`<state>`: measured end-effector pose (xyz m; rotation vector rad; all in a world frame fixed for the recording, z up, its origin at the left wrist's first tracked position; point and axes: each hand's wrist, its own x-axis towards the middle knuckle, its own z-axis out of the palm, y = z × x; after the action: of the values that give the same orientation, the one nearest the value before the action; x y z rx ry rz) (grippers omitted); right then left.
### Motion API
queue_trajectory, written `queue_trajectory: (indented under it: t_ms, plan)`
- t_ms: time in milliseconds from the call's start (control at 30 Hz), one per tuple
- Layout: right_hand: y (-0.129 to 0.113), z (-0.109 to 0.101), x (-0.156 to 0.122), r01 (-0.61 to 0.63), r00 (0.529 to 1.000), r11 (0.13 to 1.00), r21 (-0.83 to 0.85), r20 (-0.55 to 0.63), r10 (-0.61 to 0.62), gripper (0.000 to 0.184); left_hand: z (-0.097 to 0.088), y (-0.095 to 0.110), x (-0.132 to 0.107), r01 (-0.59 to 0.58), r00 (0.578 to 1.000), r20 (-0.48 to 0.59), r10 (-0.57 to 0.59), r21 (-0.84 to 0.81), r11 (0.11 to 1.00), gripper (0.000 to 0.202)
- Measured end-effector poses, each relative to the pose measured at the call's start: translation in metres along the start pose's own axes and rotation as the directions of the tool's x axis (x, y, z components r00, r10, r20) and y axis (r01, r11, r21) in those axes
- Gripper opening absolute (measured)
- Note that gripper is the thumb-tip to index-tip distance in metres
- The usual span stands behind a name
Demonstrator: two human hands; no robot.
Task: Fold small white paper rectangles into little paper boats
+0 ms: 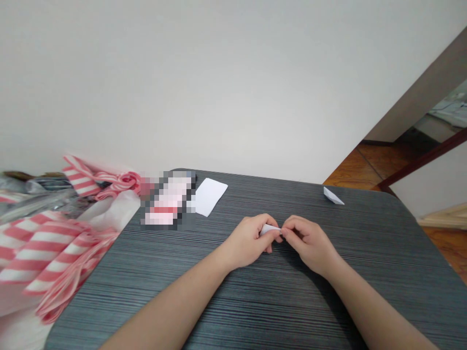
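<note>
My left hand (251, 240) and my right hand (308, 240) meet at the middle of the dark striped table (255, 301). Both have their fingers curled in, pinching a small folded piece of white paper (269, 228) between them. Most of that paper is hidden inside my fingers; only a short white edge shows. Both forearms rest low over the tabletop.
A flat white paper sheet (209, 195) lies at the back left of the table. A small folded white paper shape (332, 196) sits at the back right. Red-and-white striped plastic bags (47, 248) pile up off the left edge. A blurred object (168, 199) lies beside the sheet.
</note>
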<state>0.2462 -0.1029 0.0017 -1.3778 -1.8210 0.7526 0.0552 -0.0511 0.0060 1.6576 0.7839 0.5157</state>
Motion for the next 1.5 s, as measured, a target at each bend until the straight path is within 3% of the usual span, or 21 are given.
queue_trajectory:
  t_ms: [700, 967, 1233, 1367, 1500]
  plan:
    - [-0.0053, 0.0009, -0.0001, 0.02, 0.998, 1.0, 0.008, 0.051, -0.02, 0.022, 0.0008, -0.0012, -0.0003, -0.014, 1.0, 0.007, 0.013, 0.043, 0.999, 0.019]
    - [-0.0018, -0.0022, -0.0018, -0.036, 0.995, 0.999, -0.001, -0.098, 0.036, 0.021, 0.0014, -0.0052, 0.0022, 0.002, 1.0, -0.021, -0.003, -0.026, 1.0, 0.025]
    - [-0.0017, 0.0001, -0.001, -0.038, 0.999, 0.999, 0.015, -0.019, 0.038, 0.02, 0.0023, -0.0036, 0.0011, -0.007, 1.0, -0.011, 0.007, -0.033, 0.999, 0.026]
    - [-0.0014, -0.0012, -0.0009, -0.077, 0.997, 0.996, 0.049, -0.025, 0.078, 0.019, 0.001, 0.0001, -0.0001, -0.02, 1.0, 0.0, 0.02, -0.085, 0.996, 0.03]
    - [0.001, -0.0059, -0.0018, -0.125, 0.991, 0.989, 0.08, -0.041, 0.129, 0.021, -0.0011, -0.0024, 0.0017, -0.046, 0.999, -0.011, 0.045, -0.236, 0.971, 0.039]
